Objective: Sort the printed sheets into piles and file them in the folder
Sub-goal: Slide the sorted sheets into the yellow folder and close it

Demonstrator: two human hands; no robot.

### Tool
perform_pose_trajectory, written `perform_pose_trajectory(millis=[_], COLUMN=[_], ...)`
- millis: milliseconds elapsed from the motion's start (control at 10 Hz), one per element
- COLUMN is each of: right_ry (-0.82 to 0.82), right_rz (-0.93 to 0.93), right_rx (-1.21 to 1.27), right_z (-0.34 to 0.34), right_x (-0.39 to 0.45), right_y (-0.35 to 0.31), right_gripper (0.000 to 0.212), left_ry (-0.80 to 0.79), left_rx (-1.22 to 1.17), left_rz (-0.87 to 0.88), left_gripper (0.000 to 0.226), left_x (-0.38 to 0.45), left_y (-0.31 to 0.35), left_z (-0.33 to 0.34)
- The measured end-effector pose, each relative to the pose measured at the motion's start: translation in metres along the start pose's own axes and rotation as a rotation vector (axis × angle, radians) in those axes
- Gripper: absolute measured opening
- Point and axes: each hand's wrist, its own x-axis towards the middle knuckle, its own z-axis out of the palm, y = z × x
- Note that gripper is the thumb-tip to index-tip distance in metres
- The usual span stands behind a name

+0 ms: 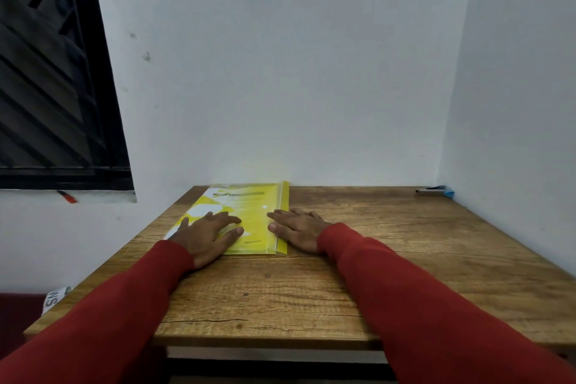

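Note:
A translucent yellow folder lies flat on the wooden table, toward its far left. White printed sheets show through its cover and stick out a little at its left edge. My left hand rests palm down on the folder's near left part, fingers spread flat. My right hand lies flat across the folder's right edge strip, fingertips on the cover and palm on the table. Both sleeves are red.
A stapler-like grey and blue object sits at the table's far right corner against the wall. White walls close the table in at the back and right. A dark window is at the left. A printed white item hangs off the table's left edge.

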Motion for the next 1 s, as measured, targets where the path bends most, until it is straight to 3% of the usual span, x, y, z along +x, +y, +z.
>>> perform_pose_trajectory(millis=[200,500,600,800,900,1000], right_ry=[0.221,0.382,0.451,0.626,0.740,0.816], right_rz=[-0.068,-0.031,-0.020,0.002,0.017,0.009], right_rx=[0.133,0.051,0.050,0.127,0.177,0.181], right_z=[-0.003,-0.009,-0.010,-0.007,-0.008,-0.009], right_x=[0.000,-0.015,-0.022,-0.036,-0.048,-0.051], right_y=[0.004,-0.001,-0.004,-0.009,-0.015,-0.015], right_gripper=[0.054,0.045,0.043,0.058,0.044,0.046], left_ry=[0.191,0.530,0.572,0.624,0.628,0.653], left_rx=[0.021,0.103,0.115,0.118,0.092,0.069], left_rz=[0.126,0.292,0.295,0.297,0.290,0.283], left_gripper=[0.085,0.055,0.054,0.055,0.057,0.058], left_x=[0.002,0.002,0.001,0.000,-0.002,-0.002], left_y=[0.008,0.042,0.051,0.064,0.069,0.073], left_z=[0.000,0.009,0.011,0.010,0.008,0.008])
